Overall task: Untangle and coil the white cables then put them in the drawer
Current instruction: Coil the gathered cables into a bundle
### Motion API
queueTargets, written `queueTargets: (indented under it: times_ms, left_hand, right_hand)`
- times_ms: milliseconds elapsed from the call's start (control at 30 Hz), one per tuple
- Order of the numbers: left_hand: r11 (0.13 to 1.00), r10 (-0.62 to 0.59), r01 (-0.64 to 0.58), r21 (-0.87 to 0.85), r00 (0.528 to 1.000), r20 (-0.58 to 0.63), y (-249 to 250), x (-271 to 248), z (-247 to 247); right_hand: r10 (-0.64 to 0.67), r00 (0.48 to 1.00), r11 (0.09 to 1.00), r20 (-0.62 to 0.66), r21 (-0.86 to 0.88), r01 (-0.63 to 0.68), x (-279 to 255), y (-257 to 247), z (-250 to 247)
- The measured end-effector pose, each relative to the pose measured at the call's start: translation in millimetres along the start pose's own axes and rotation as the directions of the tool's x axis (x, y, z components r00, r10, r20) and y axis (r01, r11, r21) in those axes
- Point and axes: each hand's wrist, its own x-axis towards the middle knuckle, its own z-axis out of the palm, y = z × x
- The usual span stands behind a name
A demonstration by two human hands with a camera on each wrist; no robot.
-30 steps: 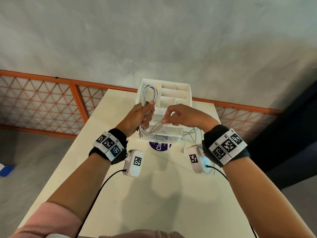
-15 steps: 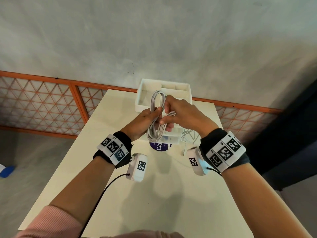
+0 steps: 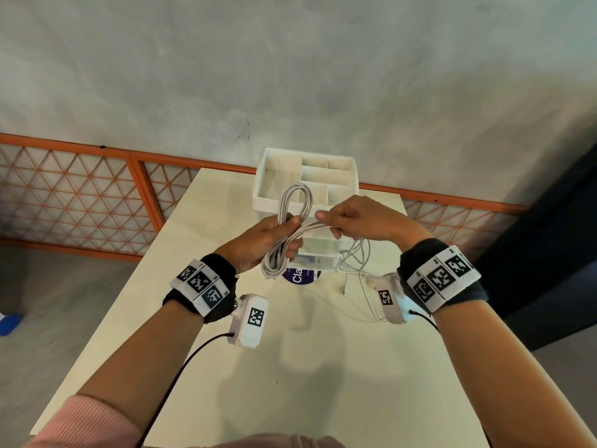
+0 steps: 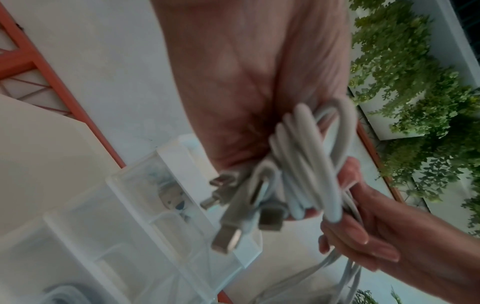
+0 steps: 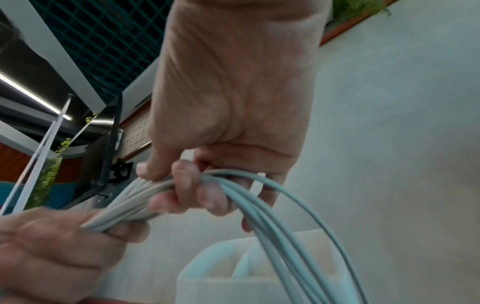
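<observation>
Above the table I hold a bundle of white cables (image 3: 292,202), folded into a long coil. My left hand (image 3: 287,234) grips the coil at its middle, and the plugs (image 4: 228,236) hang out below the palm. My right hand (image 3: 329,221) grips several strands (image 5: 259,205) that run sideways across the coil. More thin white cable (image 3: 358,263) trails from the right hand down to the table. Behind the hands stands the white drawer unit (image 3: 342,195), whose translucent lower drawer (image 3: 318,258) appears pulled out toward me.
An open white tray with dividers (image 3: 268,169) tops the drawer unit. A purple round sticker (image 3: 298,276) lies on the cream table (image 3: 307,367) in front of it. An orange lattice railing (image 3: 80,195) runs behind the table, and dark flooring lies to the right.
Half a second ago my right hand was over the coil beside the left. It has since moved right, drawing the strands out sideways. The left hand holds the coil slightly lower.
</observation>
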Motion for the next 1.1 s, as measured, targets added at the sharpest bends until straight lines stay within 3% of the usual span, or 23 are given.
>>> queueTargets:
  times_ms: [233, 400, 567, 867, 1000, 1100]
  left_hand:
    - [0.986, -0.075, 0.077, 0.149, 0.997, -0.018, -6.7, 2.3, 13.3]
    - [0.983, -0.170, 0.165, -0.086, 0.984, -0.053, -3.0, 6.7, 19.9]
    - [0.983, -0.159, 0.165, 0.077, 0.984, -0.076, 0.6, 9.4, 30.6]
    - [0.977, -0.158, 0.156, 0.148, 0.987, 0.003, 3.8, 0.8, 34.0]
    - [0.962, -0.129, 0.117, 0.247, 0.991, 0.034, -0.3, -0.2, 33.9]
    - [0.964, -0.113, 0.111, 0.242, 0.994, -0.005, 1.3, 1.3, 33.0]
  right_hand:
    - [-0.061, 0.994, 0.988, -0.087, 0.139, 0.073, 2.5, -13.7, 0.2]
    - [-0.037, 0.993, 0.941, -0.112, 0.330, 0.073, -3.4, -25.4, -5.4]
    - [-0.039, 0.992, 0.951, -0.123, 0.299, 0.074, 1.8, -34.9, -2.4]
    - [0.072, 0.989, 0.934, -0.131, 0.358, -0.020, 8.6, -25.0, -2.2]
    - [0.055, 0.989, 0.960, -0.139, 0.281, -0.014, 12.0, -21.1, -0.4]
    - [0.055, 0.971, 0.991, -0.232, 0.130, -0.025, 17.4, -15.0, 0.0]
